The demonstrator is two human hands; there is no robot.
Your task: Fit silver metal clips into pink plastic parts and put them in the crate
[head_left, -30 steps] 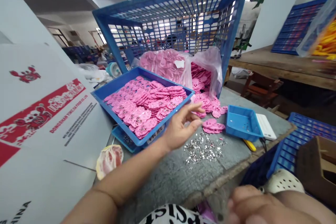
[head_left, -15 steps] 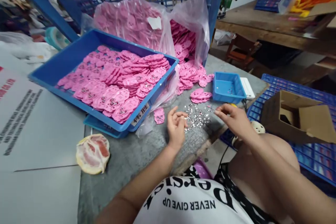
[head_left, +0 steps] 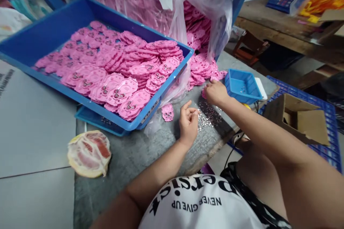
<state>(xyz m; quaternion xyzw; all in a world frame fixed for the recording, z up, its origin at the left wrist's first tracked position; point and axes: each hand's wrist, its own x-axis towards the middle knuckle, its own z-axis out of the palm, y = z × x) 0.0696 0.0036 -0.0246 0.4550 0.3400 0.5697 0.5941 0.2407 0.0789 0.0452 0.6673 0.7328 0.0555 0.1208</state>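
Note:
My right hand (head_left: 216,92) reaches over the front of the loose pink pile, its fingers closed on a flat pink plastic piece (head_left: 203,93) whose edge shows at the fingertips. Lower and to the left, my left hand (head_left: 189,123) hovers beside scattered small shiny metal bits (head_left: 208,118), fingers loosely curled and apart, with nothing visible in them. A single pink piece with metal bits on it (head_left: 168,112) lies left of that hand. Stacked and spread pink pieces (head_left: 120,91), many bearing metal bits, fill much of a large blue tray (head_left: 29,73).
Behind the tray leans a clear bag of pink pieces (head_left: 134,0), spilling onto the grey table (head_left: 150,154). A small blue bin (head_left: 242,94) stands right of the pile. Cut fruit (head_left: 90,154) lies at left. An open cardboard box (head_left: 303,118) sits beyond the table's right edge.
My right hand has moved left and away from me, from the edge of the metal bits to the pink pieces. My left hand keeps nearly the same pose. The view has shifted.

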